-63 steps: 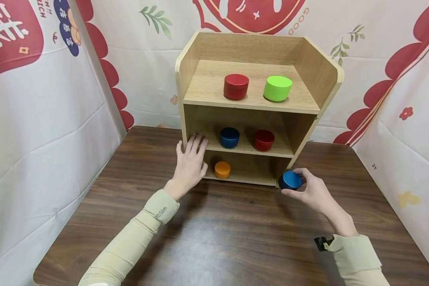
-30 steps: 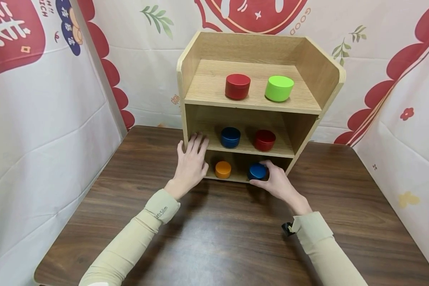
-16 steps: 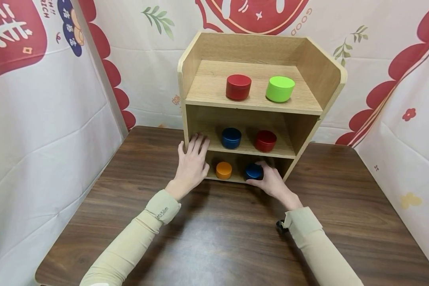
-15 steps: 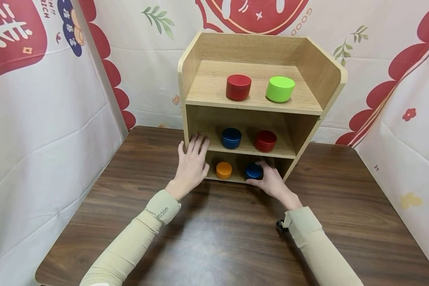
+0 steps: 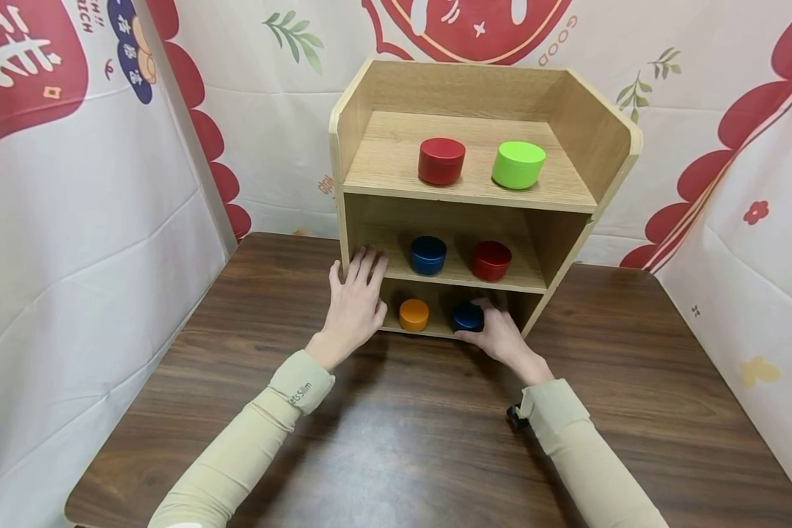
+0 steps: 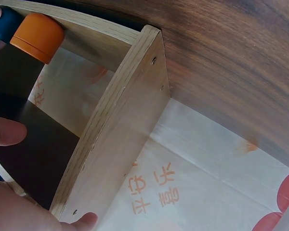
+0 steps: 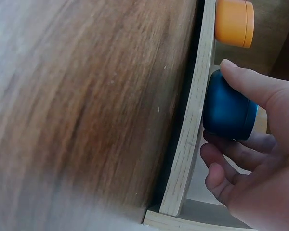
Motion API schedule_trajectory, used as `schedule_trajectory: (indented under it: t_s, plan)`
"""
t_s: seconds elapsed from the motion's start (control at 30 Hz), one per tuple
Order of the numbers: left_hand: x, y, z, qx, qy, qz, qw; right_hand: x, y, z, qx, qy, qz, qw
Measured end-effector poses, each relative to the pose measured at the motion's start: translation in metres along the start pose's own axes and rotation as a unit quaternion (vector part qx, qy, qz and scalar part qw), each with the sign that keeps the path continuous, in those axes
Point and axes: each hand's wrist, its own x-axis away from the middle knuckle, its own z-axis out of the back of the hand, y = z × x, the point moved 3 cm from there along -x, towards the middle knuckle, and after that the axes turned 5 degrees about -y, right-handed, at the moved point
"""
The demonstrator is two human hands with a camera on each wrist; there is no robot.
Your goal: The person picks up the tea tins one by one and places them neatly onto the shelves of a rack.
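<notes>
A blue lidded tin (image 5: 468,317) stands on the bottom shelf, right of an orange tin (image 5: 413,314). My right hand (image 5: 501,339) holds it, thumb on one side and fingers on the other, as the right wrist view shows. At the left side of the wooden shelf unit (image 5: 468,196), my left hand (image 5: 352,312) grips the middle board near the side panel. Its thumb (image 6: 7,132) is in the bottom compartment and one fingertip lies outside the panel; the other fingers reach onto the middle shelf.
On the middle shelf stand a dark blue tin (image 5: 427,255) and a red tin (image 5: 491,260). Another red tin (image 5: 441,160) and a lime green tin (image 5: 518,164) sit on top. The unit rests on a brown wooden table (image 5: 396,440), with printed curtains (image 5: 270,147) behind and beside it.
From outside the unit's right side, my right hand has carried the blue tin left onto the bottom shelf. Over the last half second it barely shifts. My left hand has stayed in place.
</notes>
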Motion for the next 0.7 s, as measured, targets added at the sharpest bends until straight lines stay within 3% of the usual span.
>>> schedule_trajectory:
  t_s: [0.4, 0.57, 0.7]
  plan:
    - [0.000, -0.002, 0.000, 0.003, 0.004, 0.002, 1.0000, 0.000, -0.005, -0.001, 0.036, 0.003, 0.015, 0.999]
    - [0.001, -0.002, 0.005, 0.019, -0.008, 0.009, 0.9997, 0.014, -0.024, 0.012, 0.096, 0.039, 0.052, 0.993]
    - [0.003, 0.001, 0.014, 0.026, -0.027, 0.011, 0.9992, 0.036, -0.049, 0.030, 0.109, 0.031, 0.075, 0.991]
